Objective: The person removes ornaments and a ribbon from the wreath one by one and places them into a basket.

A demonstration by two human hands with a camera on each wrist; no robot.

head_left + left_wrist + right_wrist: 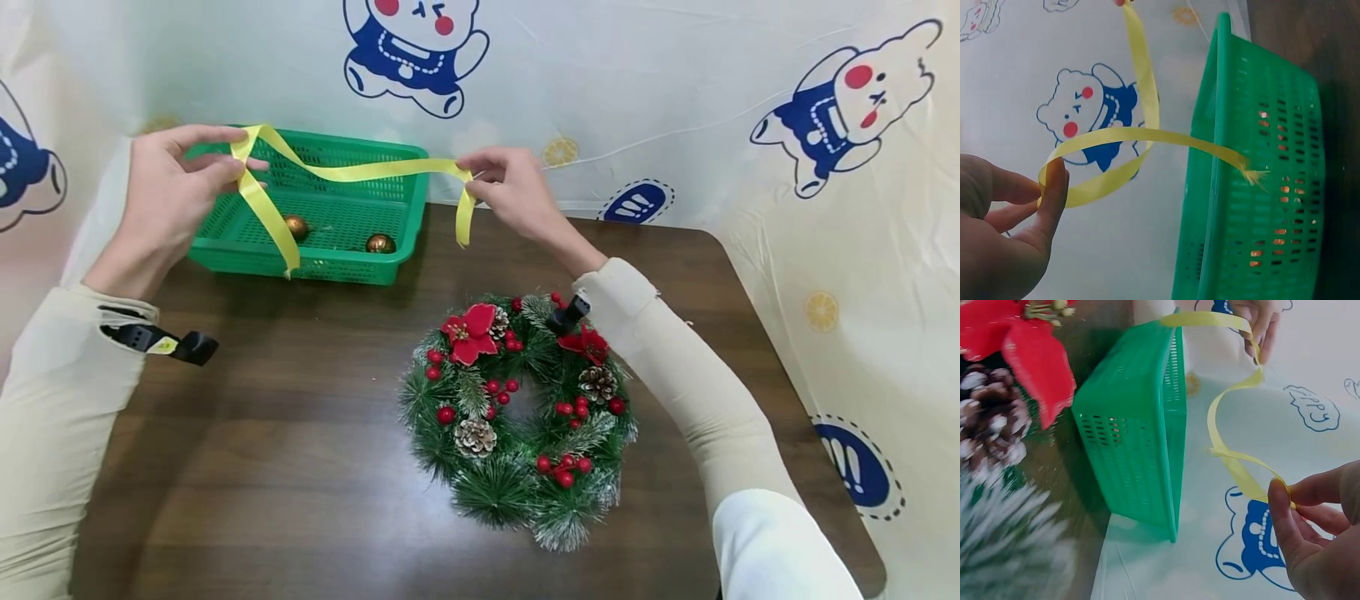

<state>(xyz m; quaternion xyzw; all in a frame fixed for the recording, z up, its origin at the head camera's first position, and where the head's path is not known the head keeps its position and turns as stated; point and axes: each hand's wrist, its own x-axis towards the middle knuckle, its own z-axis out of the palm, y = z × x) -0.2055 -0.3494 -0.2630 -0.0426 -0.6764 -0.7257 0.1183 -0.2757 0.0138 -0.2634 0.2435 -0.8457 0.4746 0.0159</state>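
A yellow ribbon stretches between both hands, sagging slightly above the green basket. My left hand pinches it near one end, over the basket's left side; a tail hangs down from the fingers, and the left wrist view shows its frayed tip. My right hand pinches the ribbon near its other end, to the right of the basket, with a short tail hanging below. In the right wrist view the thumb and fingertips press the ribbon between them.
The green basket stands at the back of the brown table, holding shiny copper-coloured balls. A wreath with red flowers, berries and pinecones lies at centre right, partly under the right forearm. Behind hangs a cartoon-printed sheet.
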